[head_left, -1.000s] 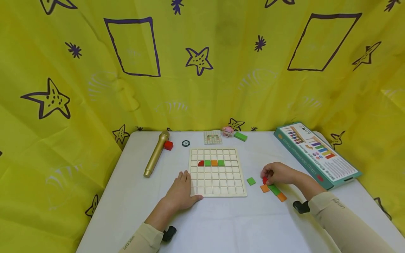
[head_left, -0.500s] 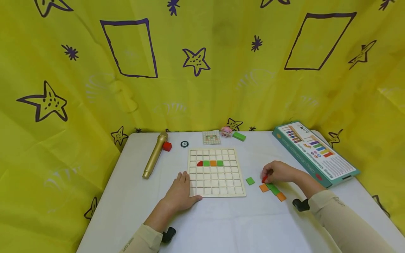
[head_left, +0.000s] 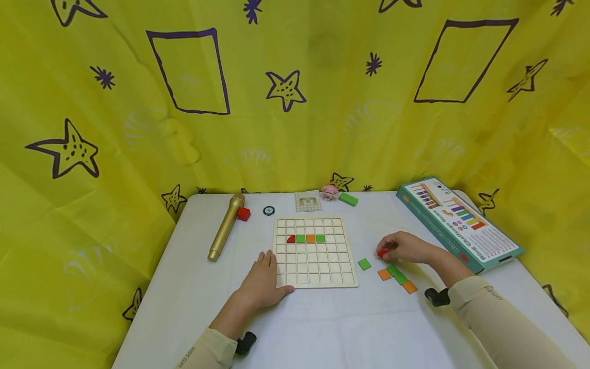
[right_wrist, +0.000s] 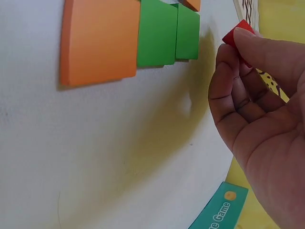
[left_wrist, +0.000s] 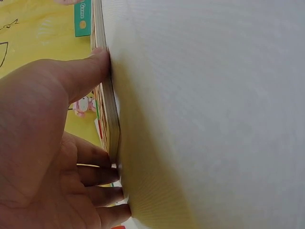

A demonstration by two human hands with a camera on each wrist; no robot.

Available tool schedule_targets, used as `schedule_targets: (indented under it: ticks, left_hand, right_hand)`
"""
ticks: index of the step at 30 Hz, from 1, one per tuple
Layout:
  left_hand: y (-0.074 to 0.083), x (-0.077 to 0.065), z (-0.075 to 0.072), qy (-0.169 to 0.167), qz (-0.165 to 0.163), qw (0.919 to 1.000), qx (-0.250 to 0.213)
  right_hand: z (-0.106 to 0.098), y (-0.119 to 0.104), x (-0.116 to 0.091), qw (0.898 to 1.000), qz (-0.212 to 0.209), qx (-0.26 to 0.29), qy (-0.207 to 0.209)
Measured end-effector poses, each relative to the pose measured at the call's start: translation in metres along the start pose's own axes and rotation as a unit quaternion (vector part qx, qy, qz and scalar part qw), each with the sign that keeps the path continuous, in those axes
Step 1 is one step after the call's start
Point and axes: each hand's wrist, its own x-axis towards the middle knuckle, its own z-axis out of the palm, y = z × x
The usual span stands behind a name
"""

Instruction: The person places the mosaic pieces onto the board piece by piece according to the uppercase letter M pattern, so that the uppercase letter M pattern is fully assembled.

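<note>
Right hand (head_left: 403, 247) pinched a red piece (right_wrist: 229, 37); leftward lay the gridded board (head_left: 318, 265), its near-left corner touched by the straight-fingered left hand (head_left: 262, 283).

The white counter (head_left: 322, 333) is occupied by a gridded board (head_left: 318, 267), green tiles (head_left: 364, 264) and orange tiles (head_left: 409, 287) to its right, a gold microphone (head_left: 225, 230) just beside a red cube (head_left: 244, 214), a disc (head_left: 269, 210), a printed card (head_left: 308, 201), a pink figurine (head_left: 329, 192), a green block (head_left: 348, 199) and a teal box (head_left: 461, 224).
</note>
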Motion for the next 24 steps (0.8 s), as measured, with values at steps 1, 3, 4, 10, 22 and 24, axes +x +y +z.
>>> schedule_targets:
  ticks: [1, 3, 4, 10, 22, 24]
  left_hand:
    - [0.0, 0.0, 0.0, -0.001, 0.0, 1.0, -0.001]
    - [0.0, 0.0, 0.0, -0.001, 0.0, 1.0, -0.001]
    - [0.0, 0.0, 0.001, -0.001, 0.001, 1.0, -0.002]
    - [-0.001, 0.001, 0.001, -0.001, 0.001, 1.0, -0.005]
    - [-0.001, 0.002, 0.0, -0.005, 0.0, 1.0, 0.006]
    - [-0.001, 0.002, 0.0, -0.004, 0.0, 1.0, 0.007]
  right_hand:
    - [0.0, -0.001, 0.0, 1.0, -0.001, 0.002, 0.002]
    - [0.0, -0.003, 0.002, 1.0, -0.001, 0.006, 0.007]
    - [0.001, -0.004, 0.002, 1.0, 0.0, 0.008, 0.011]
    - [0.0, -0.011, 0.008, 0.999, 0.001, 0.003, 0.034]
    - [-0.01, -0.027, 0.026, 0.997, -0.02, -0.017, 0.066]
    - [-0.011, -0.029, 0.03, 0.997, -0.024, -0.019, 0.068]
